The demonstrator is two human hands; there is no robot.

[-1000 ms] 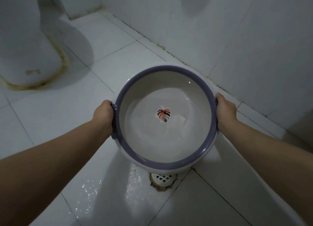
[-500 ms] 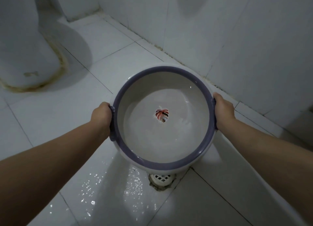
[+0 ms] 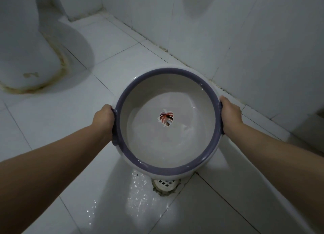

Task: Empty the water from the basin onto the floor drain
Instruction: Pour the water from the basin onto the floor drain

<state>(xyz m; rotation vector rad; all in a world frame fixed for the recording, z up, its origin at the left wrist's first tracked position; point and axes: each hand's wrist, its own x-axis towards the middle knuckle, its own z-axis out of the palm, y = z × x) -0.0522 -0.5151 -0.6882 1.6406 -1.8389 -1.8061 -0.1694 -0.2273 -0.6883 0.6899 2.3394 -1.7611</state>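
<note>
Head view: over the white tiled floor (image 3: 52, 128), a round white plastic basin with purple rim (image 3: 168, 167) hangs between the left hand (image 3: 103, 118) and right hand (image 3: 230, 113), each gripping a side handle. Water (image 3: 157, 146) sits inside; pouring likely needs tipping toward the small white drain grate (image 3: 164, 183) below the hands.

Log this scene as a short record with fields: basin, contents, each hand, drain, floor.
basin: round white plastic basin with purple rim, held roughly level above the floor
contents: clear water over a red leaf picture; none pouring
left hand: grips the left purple handle
right hand: grips the right purple handle
drain: white grated floor drain, partly hidden under the basin's near edge
floor: white tiles, wet beside the drain
nearby: white toilet base, far left
</note>
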